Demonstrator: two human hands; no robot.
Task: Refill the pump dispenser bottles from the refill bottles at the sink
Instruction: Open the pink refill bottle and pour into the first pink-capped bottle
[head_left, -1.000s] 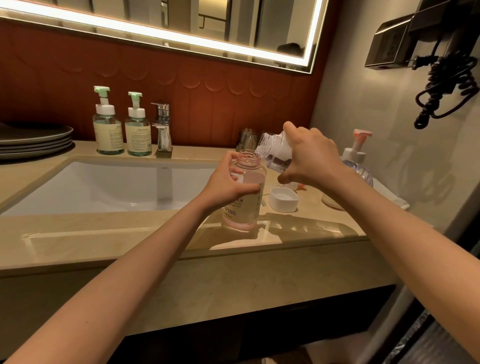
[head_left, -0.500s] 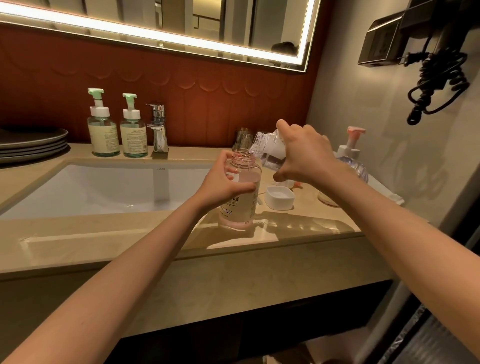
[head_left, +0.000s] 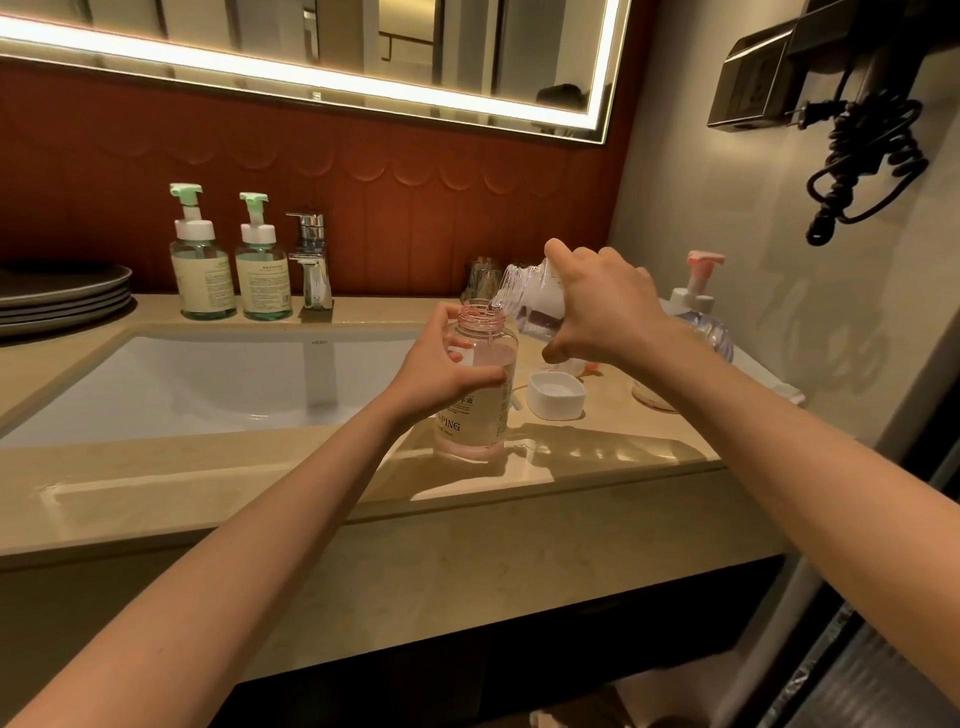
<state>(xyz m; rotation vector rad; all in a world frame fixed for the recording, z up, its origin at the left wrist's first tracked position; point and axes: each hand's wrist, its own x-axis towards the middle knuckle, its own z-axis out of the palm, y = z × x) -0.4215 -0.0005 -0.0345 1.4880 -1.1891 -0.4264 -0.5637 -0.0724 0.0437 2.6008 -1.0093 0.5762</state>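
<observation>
You are in the middle of the pour. Your left hand is wrapped round the clear pink-tinted plastic dispenser bottle, thumb on the near side and fingers curled across its front. The bottle stands upright on the beige stone counter with its pump off and its threaded neck open. Your right hand, just above and to the right of the left, grips the clear plastic refill bottle from above. That bottle is tipped to your left so its mouth sits right at the open neck, and a thin stream seems to run down inside. The pink liquid looks to stand high, about level with your left fingertips, so this fill is probably near its end. Next, watch the level, then roll your right wrist back slowly so the refill bottle comes upright without dripping down the neck, and steady the base with your left hand. A white square cap lies on the counter just below your right hand, and a clear round bottle with a pink pump stands just behind your right wrist. I cannot tell which bottle the cap belongs to.
</observation>
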